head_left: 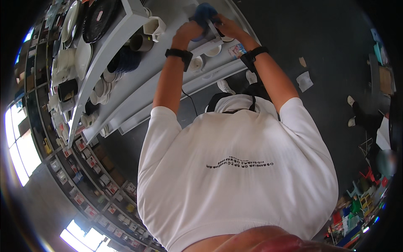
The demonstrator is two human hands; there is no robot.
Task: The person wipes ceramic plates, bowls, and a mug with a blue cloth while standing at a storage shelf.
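Observation:
Both my arms reach out over a light grey shelf unit. At the far end of them is a blue, soft-looking cloth (204,11), bunched up over the shelf. My left hand (189,32) is closed at the near left side of the cloth, its fingertips partly hidden. My right hand (230,28) meets the cloth from the right with its fingers bent in against it. A pale strip or edge lies between the two hands; what it belongs to is unclear. Just below the hands, a white cup (196,64) and a white bowl (213,51) stand on a lower shelf.
To the left, shelves carry a dark oval platter (99,19), stacked dark bowls (124,59), a grey mug (141,42) and white plates (83,59). A colourful packet (236,51) sits at the shelf's right edge. Paper (304,81) lies on the dark floor; another person's legs (360,113) show at right.

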